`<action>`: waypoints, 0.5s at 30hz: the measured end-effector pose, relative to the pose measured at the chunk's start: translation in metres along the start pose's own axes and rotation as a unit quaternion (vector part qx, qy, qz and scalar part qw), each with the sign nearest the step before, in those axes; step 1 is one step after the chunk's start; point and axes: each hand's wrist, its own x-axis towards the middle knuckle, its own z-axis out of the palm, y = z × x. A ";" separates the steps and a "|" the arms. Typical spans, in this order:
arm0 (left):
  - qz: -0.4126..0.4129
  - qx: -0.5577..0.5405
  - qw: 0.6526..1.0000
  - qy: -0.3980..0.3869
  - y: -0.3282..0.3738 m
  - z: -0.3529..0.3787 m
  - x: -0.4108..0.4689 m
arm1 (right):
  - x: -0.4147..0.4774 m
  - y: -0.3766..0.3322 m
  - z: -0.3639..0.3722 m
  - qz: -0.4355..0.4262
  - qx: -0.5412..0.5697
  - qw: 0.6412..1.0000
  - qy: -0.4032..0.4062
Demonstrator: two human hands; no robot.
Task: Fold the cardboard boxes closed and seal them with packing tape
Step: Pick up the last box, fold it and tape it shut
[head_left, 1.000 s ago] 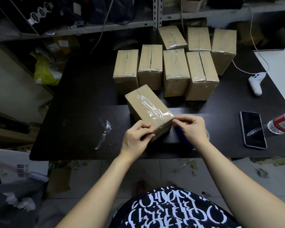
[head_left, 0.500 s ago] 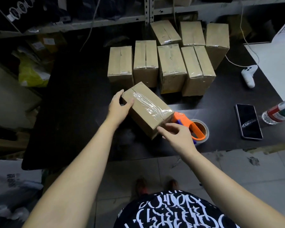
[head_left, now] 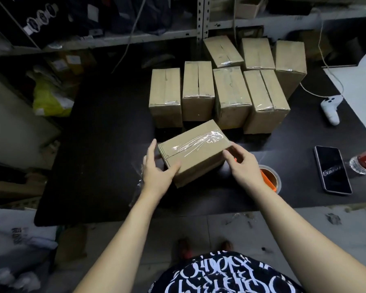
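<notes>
Cardboard box, closed and with a wrinkled strip of clear tape along its top seam, sits on the near part of a dark table, just in front of a cluster of sealed boxes. Its long axis runs across the person's body, the right end angled slightly away, so one end faces each hand. The left hand cups the near left corner, with straight fingers up along the left end and the thumb resting on the near side; it braces the box without closing around it. The right hand is loosely open, its fingertips at or just beside the right end, and holds nothing; whether they touch cannot be told. Both hands are about equally near, so either could turn or push the box toward the cluster. An orange tape dispenser lies just behind the right hand. Half a second earlier, the box pointed from far left to near right, the left hand was at its far corner, and the right hand was at its near end.
</notes>
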 end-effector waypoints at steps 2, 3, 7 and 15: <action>0.016 -0.002 1.000 -0.008 0.001 -0.001 -0.003 | 0.009 -0.004 0.003 -0.001 -0.009 1.000 -0.017; 0.026 -0.012 1.000 -0.004 0.001 -0.002 -0.003 | 0.012 -0.006 0.003 0.002 -0.015 1.000 -0.022; 0.005 0.002 1.000 0.018 0.006 -0.007 -0.002 | 0.007 -0.003 -0.002 0.032 -0.057 0.996 0.061; -0.099 0.106 0.984 0.104 0.043 0.031 -0.021 | -0.016 0.030 -0.020 0.102 -0.250 0.948 0.170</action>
